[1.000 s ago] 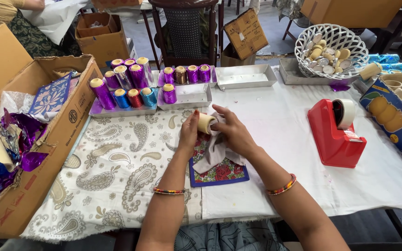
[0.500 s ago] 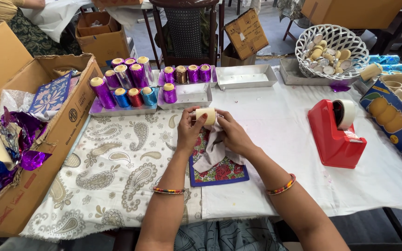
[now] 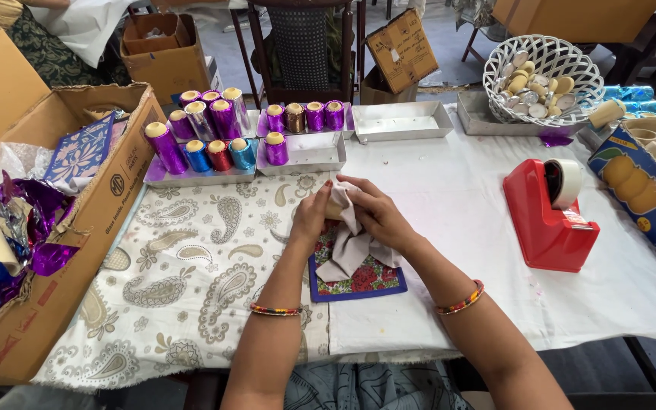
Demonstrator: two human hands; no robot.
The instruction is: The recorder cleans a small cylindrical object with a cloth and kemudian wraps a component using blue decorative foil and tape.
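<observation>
Head view: we are seeing both hands, left hand (image 3: pixel 311 216) and right hand (image 3: pixel 373 215), closing around a cream candle (image 3: pixel 334 208) in white cloth (image 3: pixel 349 247); a red tape dispenser (image 3: pixel 548 212) is sitting toward the table's right edge.

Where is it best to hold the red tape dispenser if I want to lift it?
Probably grip the red tape dispenser across its low sloped body, coming from above. The tape roll sits at the far, tall end, and the near end tapers, so the flat middle sides give the best hold.
</observation>
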